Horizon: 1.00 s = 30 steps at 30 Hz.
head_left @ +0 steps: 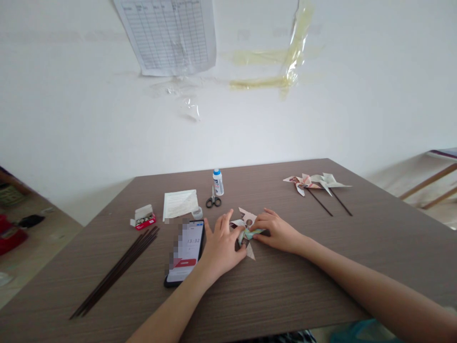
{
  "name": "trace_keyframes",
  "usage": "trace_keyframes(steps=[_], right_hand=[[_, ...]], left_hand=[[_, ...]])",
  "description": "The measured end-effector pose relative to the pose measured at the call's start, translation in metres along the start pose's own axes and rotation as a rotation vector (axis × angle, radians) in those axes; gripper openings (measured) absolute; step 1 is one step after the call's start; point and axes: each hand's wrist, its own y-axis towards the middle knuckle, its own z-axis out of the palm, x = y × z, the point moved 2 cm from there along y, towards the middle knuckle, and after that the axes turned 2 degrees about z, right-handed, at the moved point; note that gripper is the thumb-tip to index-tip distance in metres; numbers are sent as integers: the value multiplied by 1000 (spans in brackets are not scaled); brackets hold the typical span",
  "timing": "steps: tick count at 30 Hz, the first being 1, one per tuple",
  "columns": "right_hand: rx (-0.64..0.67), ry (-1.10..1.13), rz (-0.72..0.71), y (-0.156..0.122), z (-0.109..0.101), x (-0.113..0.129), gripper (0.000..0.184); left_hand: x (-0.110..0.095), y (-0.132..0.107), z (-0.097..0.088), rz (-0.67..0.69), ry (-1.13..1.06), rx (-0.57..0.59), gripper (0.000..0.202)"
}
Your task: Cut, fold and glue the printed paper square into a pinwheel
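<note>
A brown desk point(293, 290) stands against a white wall point(96, 119). Right of the phone point(188, 252), the left hand point(222, 245) and right hand point(276, 230) each have a grip pinching the folded paper point(249, 234). Dark sticks point(117, 271) lie left of the phone.

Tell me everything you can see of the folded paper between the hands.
The folded paper looks thin, pale green in the middle, with pinkish and whitish pointed parts sticking out. It is on or just above the brown table. The left hand touches it and the right hand pinches it, hiding some.
</note>
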Motion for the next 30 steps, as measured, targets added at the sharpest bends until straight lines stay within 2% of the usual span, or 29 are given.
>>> trace_keyframes(steps=[6,12,19,25,30], right_hand=[[11,10,10,0,0,-1,23],[10,16,10,0,-1,-1,22],[9,7,18,1,0,0,22],[5,-3,-3,2,1,-3,23],[-8,-4,-10,2,3,-3,22]], left_hand=[[-1,0,0,-7,5,-19,48],[1,1,1,-3,-10,-28,42],[1,3,0,-12,-10,7,47],[4,5,5,-14,14,29,51],[6,4,9,-4,17,-4,51]])
